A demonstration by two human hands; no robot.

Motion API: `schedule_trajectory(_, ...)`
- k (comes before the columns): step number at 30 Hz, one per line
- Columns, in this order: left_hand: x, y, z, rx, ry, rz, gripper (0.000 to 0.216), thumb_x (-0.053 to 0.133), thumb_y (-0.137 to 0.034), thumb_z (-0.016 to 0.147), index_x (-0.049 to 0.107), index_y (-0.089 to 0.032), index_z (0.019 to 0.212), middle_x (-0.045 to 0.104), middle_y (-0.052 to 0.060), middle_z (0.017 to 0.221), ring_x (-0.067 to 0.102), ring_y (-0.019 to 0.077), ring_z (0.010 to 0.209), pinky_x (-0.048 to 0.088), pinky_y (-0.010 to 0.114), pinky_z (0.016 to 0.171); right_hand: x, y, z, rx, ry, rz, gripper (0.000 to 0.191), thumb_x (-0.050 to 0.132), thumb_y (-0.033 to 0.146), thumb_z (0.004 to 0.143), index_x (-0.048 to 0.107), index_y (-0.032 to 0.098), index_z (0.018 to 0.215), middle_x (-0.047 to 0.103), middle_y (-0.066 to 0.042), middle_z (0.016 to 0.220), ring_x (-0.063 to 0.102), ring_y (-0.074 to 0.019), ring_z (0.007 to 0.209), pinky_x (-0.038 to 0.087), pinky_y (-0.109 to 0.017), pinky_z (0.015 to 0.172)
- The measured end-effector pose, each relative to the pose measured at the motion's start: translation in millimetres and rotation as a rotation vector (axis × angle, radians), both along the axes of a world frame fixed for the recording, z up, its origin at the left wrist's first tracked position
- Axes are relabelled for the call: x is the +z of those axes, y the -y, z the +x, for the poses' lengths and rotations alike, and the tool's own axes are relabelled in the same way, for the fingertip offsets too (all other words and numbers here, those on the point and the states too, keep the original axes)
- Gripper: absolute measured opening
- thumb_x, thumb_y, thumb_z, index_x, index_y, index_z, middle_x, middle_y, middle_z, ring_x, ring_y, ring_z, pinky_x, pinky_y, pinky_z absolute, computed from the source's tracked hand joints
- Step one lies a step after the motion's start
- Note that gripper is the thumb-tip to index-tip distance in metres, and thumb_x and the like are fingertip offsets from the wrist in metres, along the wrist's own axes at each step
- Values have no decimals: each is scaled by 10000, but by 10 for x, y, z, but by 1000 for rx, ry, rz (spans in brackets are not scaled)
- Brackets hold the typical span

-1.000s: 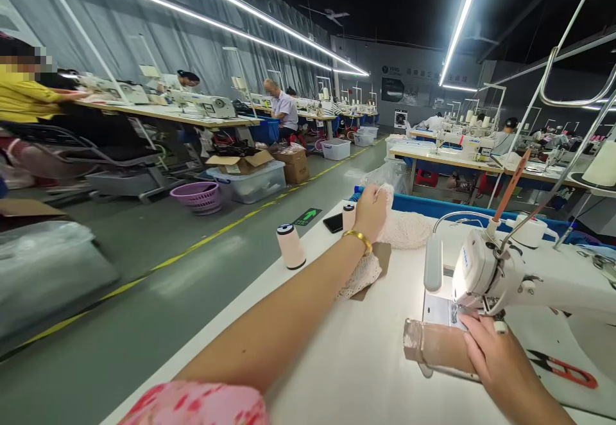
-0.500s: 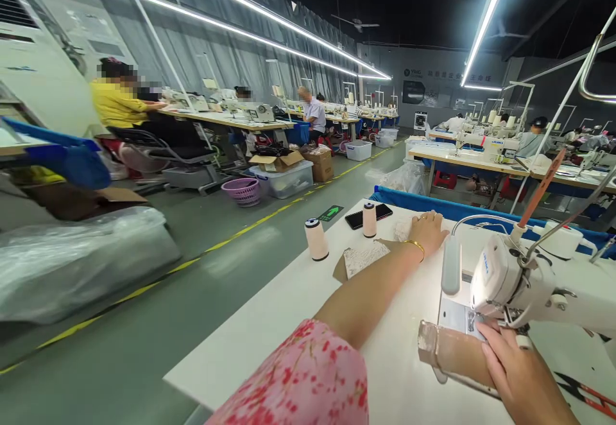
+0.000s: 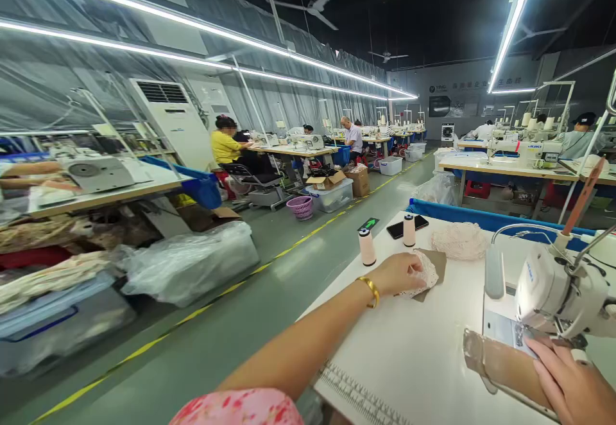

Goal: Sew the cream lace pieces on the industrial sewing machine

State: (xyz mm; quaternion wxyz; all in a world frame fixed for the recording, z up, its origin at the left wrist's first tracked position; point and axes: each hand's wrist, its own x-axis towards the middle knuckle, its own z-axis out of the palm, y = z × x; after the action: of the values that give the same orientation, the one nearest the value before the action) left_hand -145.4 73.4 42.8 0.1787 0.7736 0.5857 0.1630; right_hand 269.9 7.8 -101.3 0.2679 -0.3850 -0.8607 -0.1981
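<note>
My left hand pinches the edge of a pale lace piece, which lies over a brown card-like sheet on the white sewing table. Behind them rests a larger heap of pale pink lace. My right hand lies with fingers stretched out on the bed of the sewing machine, its fingertips close to the presser foot. Under and beside that hand is a brown, tape-covered strip along the bed's front. Whether the right fingers touch any fabric is hidden.
Two thread cones and a black phone stand by the table's left edge. A blue cloth trough borders its far side. A printed ruler runs along the near edge. People sew at tables beyond the aisle.
My left hand has come back from the far lace heap to the nearer lace piece and grasped it. My view has swung left. The right hand stays at the machine.
</note>
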Motion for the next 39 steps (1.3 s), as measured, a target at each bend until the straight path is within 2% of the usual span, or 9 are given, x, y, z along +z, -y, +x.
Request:
schedule_trajectory(4, -216, 199, 74, 4, -31, 57, 230, 832, -352, 735, 748, -209, 893, 728, 49, 996, 668, 265, 1004, 495, 384, 928, -33, -2, 13, -22, 4, -3, 367, 473, 349, 1066, 720, 226, 1308, 815, -134, 1081, 783, -303, 881, 586, -379, 616)
schedule_trajectory(7, -281, 225, 143, 22, -20, 99, 68, 747, -247, 800, 709, -191, 795, 715, 43, 935, 652, 248, 989, 476, 385, 941, 28, 22, -23, -24, -32, -22, 385, 434, 371, 1093, 728, 221, 1292, 812, -138, 1064, 782, -293, 884, 585, -369, 628)
schedule_trajectory(16, -111, 389, 351, 31, 110, 158, 155, 607, -225, 911, 698, -186, 793, 729, 39, 882, 663, 220, 879, 484, 336, 808, 86, 77, -88, -28, -76, -102, 417, 375, 369, 1120, 730, 231, 1290, 804, -134, 1117, 773, -280, 943, 601, -374, 725)
schedule_trajectory(18, -48, 563, 552, -67, 167, 109, 159, 582, -246, 946, 718, -197, 880, 756, 18, 891, 681, 189, 827, 501, 292, 746, 126, 131, -123, -39, -108, -156, 436, 354, 385, 1128, 731, 232, 1284, 795, -136, 1162, 760, -284, 1006, 602, -386, 788)
schedule_trajectory(22, 84, 817, 954, -443, 367, -146, 222, 595, -372, 1000, 761, -229, 1032, 787, -3, 922, 707, 162, 809, 517, 241, 696, 365, 290, -243, -69, -195, -304, 434, 336, 409, 1142, 728, 258, 1252, 788, -95, 1185, 727, -279, 1051, 593, -411, 858)
schedule_trajectory(24, 100, 781, 1086, -475, 363, -107, 241, 566, -359, 1016, 754, -210, 1045, 778, 30, 980, 701, 189, 881, 514, 277, 765, 518, 342, -295, -75, -230, -459, 407, 333, 384, 1141, 714, 288, 1249, 780, -67, 1164, 716, -256, 992, 591, -400, 827)
schedule_trajectory(30, -210, 435, 1420, -378, 74, -77, 249, 782, -398, 863, 659, -193, 934, 679, 33, 897, 632, 244, 869, 456, 329, 747, 713, 381, -342, -88, -319, -520, 290, 452, 355, 1105, 695, 274, 1242, 749, -83, 1159, 682, -277, 1024, 582, -424, 868)
schedule_trajectory(35, -426, 511, 1543, -446, 176, -37, 154, 717, -188, 873, 582, -202, 799, 643, 19, 890, 590, 218, 898, 429, 314, 783, 670, 416, -379, -31, -310, -528, 297, 516, 297, 1078, 635, 242, 1344, 733, -102, 1215, 671, -288, 1067, 577, -442, 896)
schedule_trajectory(39, -448, 603, 1501, -482, 279, 0, 154, 603, -211, 961, 524, -209, 829, 637, 20, 897, 558, 201, 838, 425, 323, 759, 676, 419, -422, -36, -301, -542, 370, 521, 255, 1069, 572, 228, 1435, 739, -111, 1212, 671, -299, 1068, 574, -453, 885)
